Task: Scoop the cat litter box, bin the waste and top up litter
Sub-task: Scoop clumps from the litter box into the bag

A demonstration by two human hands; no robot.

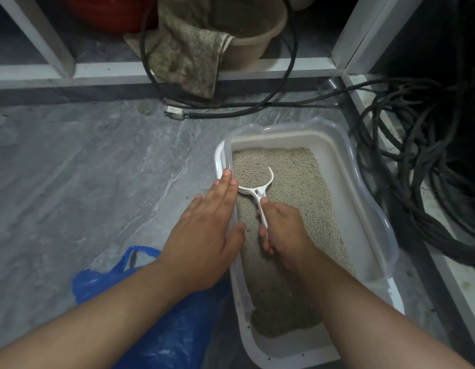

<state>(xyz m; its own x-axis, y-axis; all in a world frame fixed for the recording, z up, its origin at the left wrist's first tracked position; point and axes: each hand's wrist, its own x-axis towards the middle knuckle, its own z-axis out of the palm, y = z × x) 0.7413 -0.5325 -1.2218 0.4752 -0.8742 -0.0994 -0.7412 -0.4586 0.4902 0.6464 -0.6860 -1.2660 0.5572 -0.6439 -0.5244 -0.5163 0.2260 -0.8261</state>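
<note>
White scoop [253, 183] sits in the litter [292, 182], handle gripped by right hand [281, 230]; left hand [204, 230], fingers flat, at nine o'clock.

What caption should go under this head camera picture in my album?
Right hand digs a white scoop into the litter box while the left hand steadies its rim.

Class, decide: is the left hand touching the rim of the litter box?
Touching. In the head view the left hand lies flat on the litter box rim, fingertips overlapping its left edge with no gap.
</note>
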